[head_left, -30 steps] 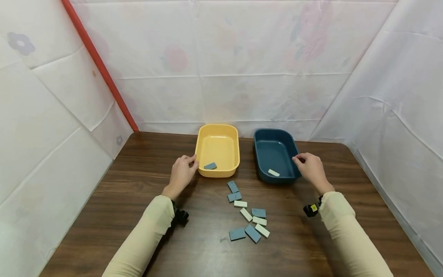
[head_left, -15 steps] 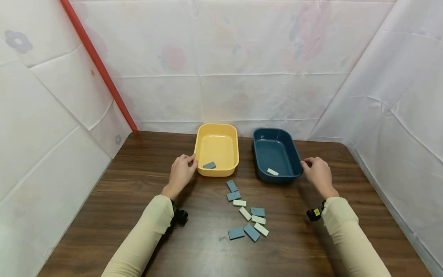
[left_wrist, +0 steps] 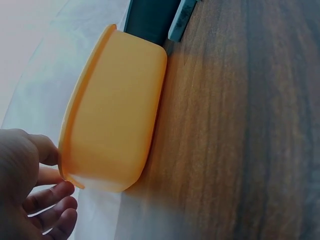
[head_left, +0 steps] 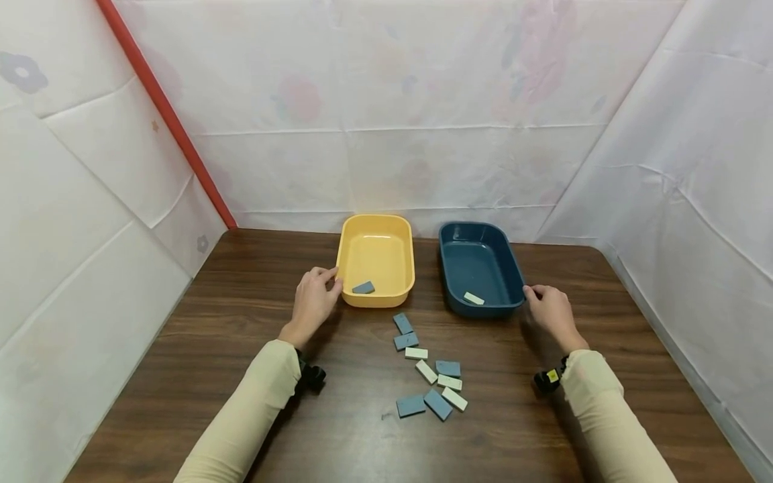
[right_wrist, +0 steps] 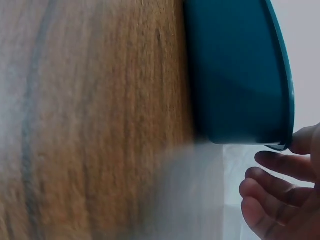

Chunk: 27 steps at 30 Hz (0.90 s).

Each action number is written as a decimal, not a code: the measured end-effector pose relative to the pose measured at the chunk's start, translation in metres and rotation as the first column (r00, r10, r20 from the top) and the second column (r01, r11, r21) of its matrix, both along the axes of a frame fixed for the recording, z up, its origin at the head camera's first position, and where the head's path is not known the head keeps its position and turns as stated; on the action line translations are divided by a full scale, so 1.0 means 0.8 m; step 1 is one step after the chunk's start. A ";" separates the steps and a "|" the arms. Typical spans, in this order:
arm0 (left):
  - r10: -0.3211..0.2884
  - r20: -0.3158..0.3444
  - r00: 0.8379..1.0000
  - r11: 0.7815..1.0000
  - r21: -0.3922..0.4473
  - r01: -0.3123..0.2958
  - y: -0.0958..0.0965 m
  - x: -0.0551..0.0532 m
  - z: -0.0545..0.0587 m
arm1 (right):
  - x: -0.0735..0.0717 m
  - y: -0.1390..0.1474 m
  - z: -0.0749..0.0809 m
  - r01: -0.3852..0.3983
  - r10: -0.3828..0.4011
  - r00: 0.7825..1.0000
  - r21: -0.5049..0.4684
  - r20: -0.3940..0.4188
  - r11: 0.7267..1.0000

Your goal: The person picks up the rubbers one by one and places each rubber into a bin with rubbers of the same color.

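Note:
My left hand (head_left: 312,298) pinches the near left rim of a yellow plastic bin (head_left: 377,301); in the left wrist view its thumb and forefinger meet at the lip. A blue-grey tile (head_left: 364,288) lies inside, toward the near end. To the right stands a dark blue bin (head_left: 482,311) of similar shape, holding one cream tile (head_left: 474,298). The thumb and forefinger of my right hand (head_left: 551,312) pinch the blue bin's near right rim, while the other fingers curl loosely below it in the right wrist view.
Several loose tiles lie on the brown wooden table (head_left: 241,295) in front of the bins, blue-grey ones (head_left: 410,406) mixed with cream ones (head_left: 417,353). White patterned sheeting (head_left: 386,161) stands behind and on both sides. A red pole (head_left: 169,117) leans along the back left corner.
My right hand has shifted a little right and nearer along the blue bin's rim, down to its near right corner. The left hand stays at the yellow bin.

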<state>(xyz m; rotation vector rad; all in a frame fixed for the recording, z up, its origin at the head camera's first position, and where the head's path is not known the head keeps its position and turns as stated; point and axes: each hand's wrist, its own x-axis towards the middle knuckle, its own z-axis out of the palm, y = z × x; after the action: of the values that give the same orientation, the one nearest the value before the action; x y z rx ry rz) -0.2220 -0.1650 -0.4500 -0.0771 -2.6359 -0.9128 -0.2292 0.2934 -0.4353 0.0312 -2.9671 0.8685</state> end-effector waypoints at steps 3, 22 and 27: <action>-0.004 -0.013 1.000 1.000 -0.005 0.004 0.000 0.001 0.003 | -0.001 0.000 -0.003 -0.003 0.002 1.000 -0.042 -0.003 0.999; -0.163 -0.134 0.978 0.987 -0.009 0.163 0.035 0.023 0.027 | -0.002 0.001 -0.006 -0.002 0.003 1.000 -0.056 0.005 0.998; -0.273 -0.163 0.948 0.962 -0.021 0.273 0.048 0.031 0.030 | -0.002 -0.001 -0.006 0.001 0.000 1.000 -0.053 0.007 0.999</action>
<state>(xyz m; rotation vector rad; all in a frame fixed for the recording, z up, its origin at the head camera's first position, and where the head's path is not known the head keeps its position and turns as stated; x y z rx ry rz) -0.1971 -0.1265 -0.4260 -0.5067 -2.5079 -0.9504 -0.2308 0.2927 -0.4404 0.0255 -2.9488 0.9482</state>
